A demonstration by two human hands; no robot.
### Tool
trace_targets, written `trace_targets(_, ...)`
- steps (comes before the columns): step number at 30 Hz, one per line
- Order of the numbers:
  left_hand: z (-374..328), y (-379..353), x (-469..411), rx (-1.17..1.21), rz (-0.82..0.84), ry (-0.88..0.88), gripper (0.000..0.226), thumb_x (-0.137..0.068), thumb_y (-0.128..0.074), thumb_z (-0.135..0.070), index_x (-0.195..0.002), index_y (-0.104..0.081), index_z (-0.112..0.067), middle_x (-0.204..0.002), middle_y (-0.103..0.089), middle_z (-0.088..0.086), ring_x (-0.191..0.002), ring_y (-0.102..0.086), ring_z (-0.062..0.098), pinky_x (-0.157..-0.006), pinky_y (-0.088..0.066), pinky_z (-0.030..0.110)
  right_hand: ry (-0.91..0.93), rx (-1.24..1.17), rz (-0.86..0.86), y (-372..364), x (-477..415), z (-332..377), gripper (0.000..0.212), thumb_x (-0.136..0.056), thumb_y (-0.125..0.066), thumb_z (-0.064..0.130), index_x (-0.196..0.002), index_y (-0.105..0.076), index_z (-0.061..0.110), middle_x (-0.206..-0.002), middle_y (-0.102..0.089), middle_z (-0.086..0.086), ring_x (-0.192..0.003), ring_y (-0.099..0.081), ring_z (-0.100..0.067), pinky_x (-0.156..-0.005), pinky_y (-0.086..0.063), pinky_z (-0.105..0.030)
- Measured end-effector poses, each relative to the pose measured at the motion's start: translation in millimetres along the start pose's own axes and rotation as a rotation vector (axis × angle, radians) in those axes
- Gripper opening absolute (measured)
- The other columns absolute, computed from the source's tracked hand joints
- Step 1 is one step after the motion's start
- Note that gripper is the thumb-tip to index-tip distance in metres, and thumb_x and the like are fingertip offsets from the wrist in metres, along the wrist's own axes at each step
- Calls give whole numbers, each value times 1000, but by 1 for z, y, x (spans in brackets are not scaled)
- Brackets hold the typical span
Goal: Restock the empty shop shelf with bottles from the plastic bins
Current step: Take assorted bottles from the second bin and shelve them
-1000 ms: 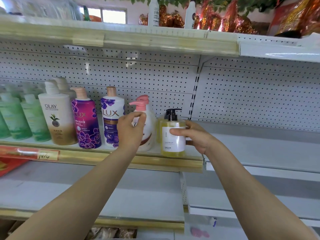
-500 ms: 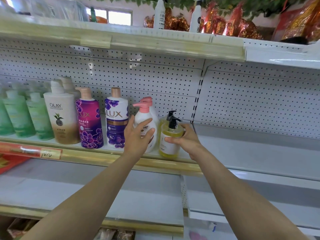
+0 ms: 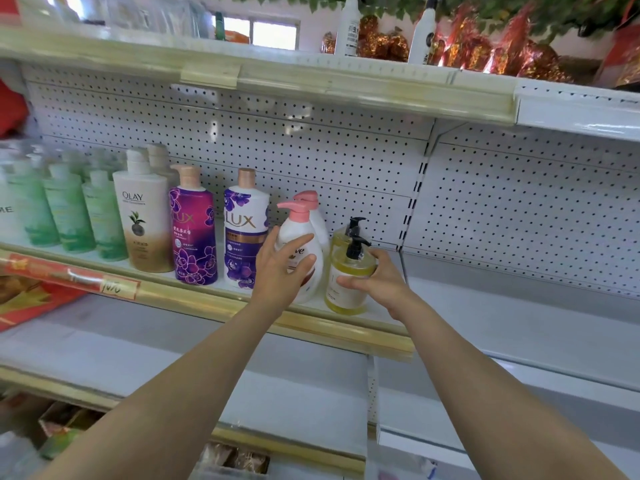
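A yellow pump bottle (image 3: 346, 289) with a black pump and white label stands at the right end of the middle shelf (image 3: 214, 299). My right hand (image 3: 377, 282) is wrapped around its right side. Left of it stands a white bottle with a pink pump (image 3: 304, 233); my left hand (image 3: 280, 271) rests on its front with fingers spread. A second yellow pump bottle (image 3: 341, 233) stands behind the first. Further left are two purple Lux bottles (image 3: 194, 233), an Olay bottle (image 3: 145, 220) and several green bottles (image 3: 65, 216).
The shelf section to the right (image 3: 519, 317) holds nothing, with pegboard (image 3: 519, 209) behind it. A lower shelf (image 3: 173, 358) runs under my arms. The top shelf (image 3: 311, 77) carries white spray bottles and red-gold foil packs. A red price strip (image 3: 69, 278) hangs at left.
My right hand set the yellow bottle down onto the shelf and turned it so the label faces away. My left hand opened and slid down the front of the pink-pump bottle.
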State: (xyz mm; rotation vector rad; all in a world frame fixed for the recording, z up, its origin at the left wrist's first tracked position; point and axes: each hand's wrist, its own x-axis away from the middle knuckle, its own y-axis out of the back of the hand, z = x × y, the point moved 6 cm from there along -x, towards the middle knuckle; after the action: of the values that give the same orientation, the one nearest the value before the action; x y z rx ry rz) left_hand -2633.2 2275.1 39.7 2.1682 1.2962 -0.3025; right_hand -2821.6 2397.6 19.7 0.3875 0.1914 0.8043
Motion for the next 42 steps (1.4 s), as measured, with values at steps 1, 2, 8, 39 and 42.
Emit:
trace_targets(1, -1, 0, 1, -6, -4, 1, 38, -92, -66, -35, -129, -60, -44, -162, -19, 3, -148, -16, 25, -118, -22, 46, 4, 3, 8, 0, 0, 0, 105, -55, -95, 40, -140, -35, 30, -128, -58, 7, -117, -57, -18, -98, -47, -36)
trace_targets(2, -2, 0, 2, -10, -9, -1, 38, -92, -66, -34, -129, -60, -42, -162, -19, 3, -148, -16, 24, -119, -22, 46, 7, 0, 13, 1, 0, 0, 103, -56, -95, 39, -139, -35, 30, -127, -59, 7, -116, -58, -18, -96, -47, -34)
trace_targets(8, -1, -2, 4, -25, -30, -29, 42, -92, -67, -31, -132, -59, -40, -162, -17, 2, -148, -15, 24, -119, -22, 48, 9, -27, 36, 2, 3, -1, 88, -63, -94, 29, -129, -35, 31, -111, -59, 16, -104, -58, -10, -74, -44, -21)
trace_targets(39, -12, 131, 91, -262, 119, 41, 60, -95, -52, -51, -148, -42, -25, -157, -33, 11, -144, -27, 34, -114, -31, 48, 175, 635, -298, -64, 201, 113, 69, -92, -51, 62, -150, -36, 29, -154, -37, -9, -144, -29, -28, -111, -36, -44)
trace_targets(42, 4, 144, 116, -260, 131, 85, 59, -95, -54, -48, -148, -41, -27, -160, -27, 12, -147, -23, 31, -114, -30, 45, 143, 608, -279, -80, 215, 102, 70, -92, -52, 61, -150, -37, 26, -153, -38, -9, -141, -35, -28, -111, -37, -42)
